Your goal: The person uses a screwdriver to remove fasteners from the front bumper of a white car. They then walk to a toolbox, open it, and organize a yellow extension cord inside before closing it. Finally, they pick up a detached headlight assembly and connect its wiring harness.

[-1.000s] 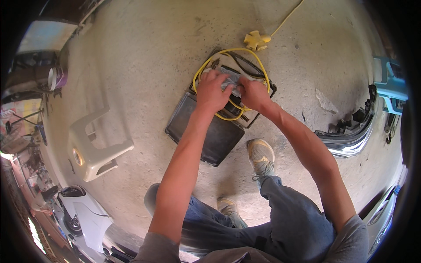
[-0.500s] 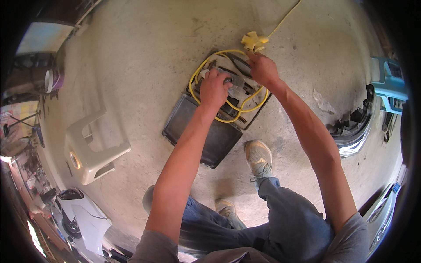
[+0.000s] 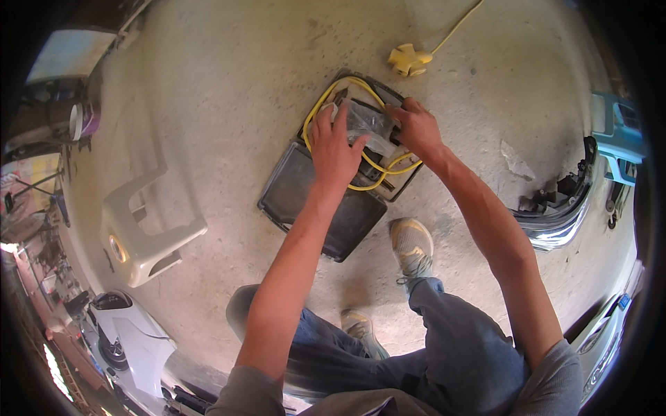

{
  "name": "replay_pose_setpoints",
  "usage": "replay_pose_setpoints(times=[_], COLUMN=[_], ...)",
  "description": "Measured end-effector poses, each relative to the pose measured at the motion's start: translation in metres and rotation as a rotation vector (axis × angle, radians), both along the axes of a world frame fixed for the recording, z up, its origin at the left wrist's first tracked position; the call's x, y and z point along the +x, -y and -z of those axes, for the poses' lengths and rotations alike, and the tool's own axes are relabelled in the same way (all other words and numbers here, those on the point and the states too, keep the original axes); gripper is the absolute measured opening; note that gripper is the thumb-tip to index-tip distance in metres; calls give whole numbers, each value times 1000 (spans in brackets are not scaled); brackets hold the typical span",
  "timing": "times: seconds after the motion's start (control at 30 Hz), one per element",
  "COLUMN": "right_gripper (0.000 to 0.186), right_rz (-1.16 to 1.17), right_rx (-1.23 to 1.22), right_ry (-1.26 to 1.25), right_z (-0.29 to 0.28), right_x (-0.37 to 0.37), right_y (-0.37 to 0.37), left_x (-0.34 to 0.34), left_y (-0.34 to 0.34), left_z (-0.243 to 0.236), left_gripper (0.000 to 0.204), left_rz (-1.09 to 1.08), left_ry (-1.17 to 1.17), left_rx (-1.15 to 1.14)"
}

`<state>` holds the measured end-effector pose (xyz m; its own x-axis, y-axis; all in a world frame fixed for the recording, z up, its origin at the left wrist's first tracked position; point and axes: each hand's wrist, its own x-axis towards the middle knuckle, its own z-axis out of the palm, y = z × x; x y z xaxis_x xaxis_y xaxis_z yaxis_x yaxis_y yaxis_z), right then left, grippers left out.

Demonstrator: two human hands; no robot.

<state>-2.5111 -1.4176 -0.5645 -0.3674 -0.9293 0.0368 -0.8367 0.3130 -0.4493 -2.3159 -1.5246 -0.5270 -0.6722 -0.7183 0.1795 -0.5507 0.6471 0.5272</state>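
Note:
A black case lies open on the floor, with its lid [image 3: 326, 211] toward me and its other half [image 3: 397, 194] holding dark parts, a crumpled clear plastic bag [image 3: 369, 123] and loops of yellow cable [image 3: 365, 186]. My left hand [image 3: 333, 149] is over the bag's left side, fingers stretched and apart, touching it. My right hand [image 3: 416, 130] is at the case's right side beside the bag, fingers curled on something hidden beneath them.
A yellow multi-socket block [image 3: 408, 61] with a cord lies beyond the case. Beige plastic stool [image 3: 149, 246] at left; white vehicle panels [image 3: 128, 329] lower left. Curved trim piece [image 3: 558, 229] and blue stool [image 3: 614, 132] at right. My shoes and legs are below the case.
My right hand has come down from the case's upper right corner toward the bag. My left hand's fingers have straightened on the bag. The cable loop has pulled in at the right.

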Motion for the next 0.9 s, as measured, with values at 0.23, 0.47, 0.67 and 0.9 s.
replay_pose_setpoints(times=[0.23, 0.47, 0.67, 0.9], right_gripper=[34, 29, 26, 29], right_rz=[220, 219, 191, 55], right_rx=[13, 70, -28, -84], right_ry=[-45, 57, 201, 85], right_z=[8, 2, -3, 3], right_x=[-2, -9, -35, -11], right_y=[1, 4, 13, 2], left_x=[3, -2, 34, 54], left_y=[-23, -21, -12, -21], left_z=[-5, -5, -1, 20], left_gripper=[58, 51, 52, 46], left_rz=[9, 19, -279, -561], left_ry=[-45, -74, -103, -68], left_rx=[-76, -83, 16, 311])
